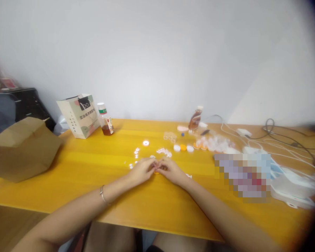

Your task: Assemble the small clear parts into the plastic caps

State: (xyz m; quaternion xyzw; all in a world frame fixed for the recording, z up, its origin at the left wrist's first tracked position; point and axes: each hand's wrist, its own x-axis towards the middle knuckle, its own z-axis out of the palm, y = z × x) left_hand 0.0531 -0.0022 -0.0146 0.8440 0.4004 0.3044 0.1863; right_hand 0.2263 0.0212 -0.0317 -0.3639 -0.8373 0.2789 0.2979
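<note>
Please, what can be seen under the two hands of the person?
Below where the left hand and right hand meet, part of a small orange piece shows. The hands cover the rest of it, and whether they pinch something cannot be seen.

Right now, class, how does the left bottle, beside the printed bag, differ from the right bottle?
The left bottle has a green band near its top; the right bottle shows none. The left bottle looks clear above dark liquid near its base; the right bottle looks reddish brown over most of its body. Both stand on the table, capped.
</note>
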